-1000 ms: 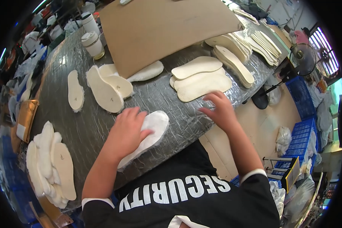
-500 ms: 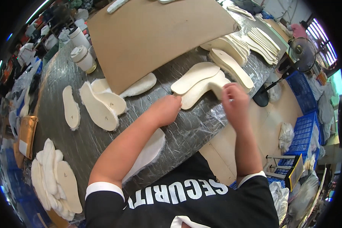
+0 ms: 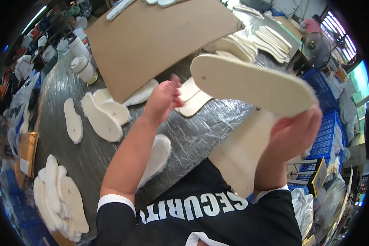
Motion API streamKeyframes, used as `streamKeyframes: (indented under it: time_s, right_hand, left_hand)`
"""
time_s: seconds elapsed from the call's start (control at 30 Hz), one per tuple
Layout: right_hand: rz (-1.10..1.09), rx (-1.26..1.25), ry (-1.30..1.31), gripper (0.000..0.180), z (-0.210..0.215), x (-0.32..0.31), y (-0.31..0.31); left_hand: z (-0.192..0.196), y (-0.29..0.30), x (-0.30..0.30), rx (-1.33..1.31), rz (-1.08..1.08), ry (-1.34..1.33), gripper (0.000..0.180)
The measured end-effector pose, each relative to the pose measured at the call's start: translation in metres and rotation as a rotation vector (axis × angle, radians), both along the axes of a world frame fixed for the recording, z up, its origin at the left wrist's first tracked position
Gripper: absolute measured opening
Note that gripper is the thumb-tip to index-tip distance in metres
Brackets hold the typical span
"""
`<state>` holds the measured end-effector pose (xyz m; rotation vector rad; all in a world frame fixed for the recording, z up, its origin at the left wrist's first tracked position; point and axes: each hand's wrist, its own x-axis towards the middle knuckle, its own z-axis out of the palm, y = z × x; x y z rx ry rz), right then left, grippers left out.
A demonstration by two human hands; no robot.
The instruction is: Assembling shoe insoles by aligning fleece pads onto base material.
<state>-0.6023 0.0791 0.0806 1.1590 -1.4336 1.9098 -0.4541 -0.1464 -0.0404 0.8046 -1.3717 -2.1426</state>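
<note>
My right hand (image 3: 295,131) grips the end of a cream insole (image 3: 250,82), raised over the table's right edge with its flat side toward me. My left hand (image 3: 164,98), fingers apart, holds nothing and hovers beside two stacked insoles (image 3: 194,100) partly hidden behind the raised one. Left of it, fluffy-edged insoles (image 3: 100,119) lie overlapped, with a single insole (image 3: 73,121) farther left. Another white fluffy insole (image 3: 156,160) lies under my left forearm.
A large cardboard sheet (image 3: 160,41) covers the table's far part. Cups (image 3: 84,69) stand at its left. Piles of insoles lie at far right (image 3: 274,43) and near left (image 3: 59,201). A fan (image 3: 317,49) and blue crates (image 3: 324,131) stand right of the table.
My right hand has lifted an insole off the table and swung it right and toward me. My left hand has let go, moved slightly left and opened.
</note>
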Motion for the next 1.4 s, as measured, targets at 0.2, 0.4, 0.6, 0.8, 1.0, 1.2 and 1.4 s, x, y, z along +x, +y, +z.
streamKeyframes:
  time_s: [0.2,0.4,0.6,0.8,1.0,1.2,1.4]
  right_hand:
    - [0.87,0.155,0.536,0.022,-0.079,0.106,-0.026]
    - [0.892,0.413,0.152,0.035,-0.121,0.115,-0.027]
    - [1.028,1.209,-0.871,0.038,-0.143,0.086,-0.052]
    - [1.212,1.357,-1.18,0.037,-0.137,0.077,-0.069]
    - [1.305,1.327,-1.28,0.033,-0.138,0.071,-0.07]
    - [1.324,1.298,-1.298,0.033,-0.138,0.069,-0.07]
    - [1.348,1.294,-1.302,0.033,-0.138,0.068,-0.07]
  left_hand:
    - [0.066,0.06,0.074,0.565,-0.329,0.615,0.089]
    - [0.091,0.061,0.18,0.156,0.057,0.398,0.089]
    - [0.09,0.09,0.231,-0.726,-0.143,-0.652,0.066]
    - [0.075,0.104,0.186,-0.967,-0.265,-0.923,0.068]
    - [0.056,0.103,0.175,-0.883,-0.322,-0.899,0.066]
    - [0.05,0.101,0.174,-0.885,-0.337,-0.887,0.067]
    - [0.049,0.102,0.171,-0.883,-0.327,-0.895,0.069]
